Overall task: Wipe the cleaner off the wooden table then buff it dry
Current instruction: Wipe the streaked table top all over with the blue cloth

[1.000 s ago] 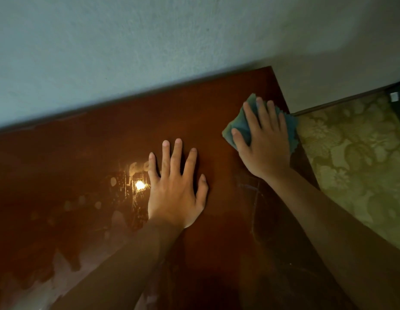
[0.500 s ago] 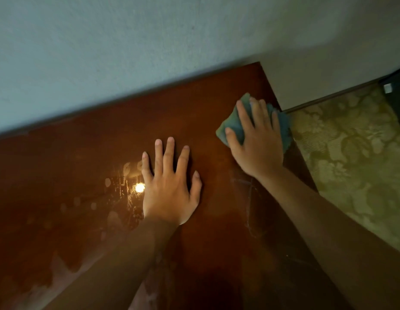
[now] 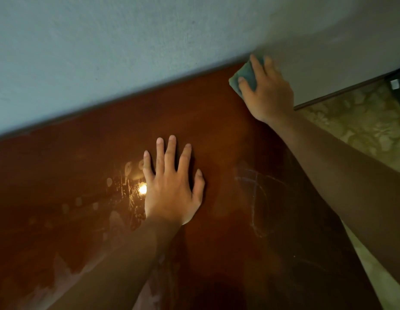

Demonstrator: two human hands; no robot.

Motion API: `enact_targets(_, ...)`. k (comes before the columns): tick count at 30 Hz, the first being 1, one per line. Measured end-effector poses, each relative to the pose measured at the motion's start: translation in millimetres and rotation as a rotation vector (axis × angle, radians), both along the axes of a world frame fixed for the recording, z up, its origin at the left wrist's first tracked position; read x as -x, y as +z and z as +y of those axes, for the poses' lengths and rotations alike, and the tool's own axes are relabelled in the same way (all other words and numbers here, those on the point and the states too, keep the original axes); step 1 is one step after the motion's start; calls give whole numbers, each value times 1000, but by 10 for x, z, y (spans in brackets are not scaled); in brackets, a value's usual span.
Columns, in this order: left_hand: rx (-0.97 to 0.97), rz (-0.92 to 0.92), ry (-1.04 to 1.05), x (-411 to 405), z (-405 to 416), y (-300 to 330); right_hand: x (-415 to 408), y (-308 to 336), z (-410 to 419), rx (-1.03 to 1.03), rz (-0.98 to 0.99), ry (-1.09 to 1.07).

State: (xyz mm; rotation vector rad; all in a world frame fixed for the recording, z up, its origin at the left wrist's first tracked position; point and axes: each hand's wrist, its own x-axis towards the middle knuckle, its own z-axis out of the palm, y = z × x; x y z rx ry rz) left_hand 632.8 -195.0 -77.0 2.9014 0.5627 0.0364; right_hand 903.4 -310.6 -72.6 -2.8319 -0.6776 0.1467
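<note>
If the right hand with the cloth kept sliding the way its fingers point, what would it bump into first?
Most likely the wall. The right hand presses the green cloth at the table's far corner, fingertips seemingly almost at the wall already; depth is unclear.

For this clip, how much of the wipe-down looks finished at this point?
Partly done. The table around the far right corner looks even and smear-free. In hand: the right hand presses a teal cloth into that corner by the wall, while the left hand rests flat mid-table. Left: pale streaks and droplets beside the left hand and cloudy patches near the front left edge; buffing seems unstarted.
</note>
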Motion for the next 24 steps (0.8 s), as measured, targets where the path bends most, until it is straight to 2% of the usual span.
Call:
enact_targets(6,12,11,2,0,-2,24,172,29,-124,80,-61,157)
enact_targets(11,25,16,5,-1,-3,37,-74,-6,26,-20,67,-2)
enact_targets(15,25,3,11,4,-5,39,-23,-30,9,-29,-12,18)
enact_targets(18,25,10,7,-3,-11,40,368,0,-91,65,-73,131)
enact_targets(22,26,18,8,4,-6,44,1314,-40,-358,86,-65,276)
enact_targets(24,29,19,9,2,-4,47,1451,-57,-438,115,-54,306)
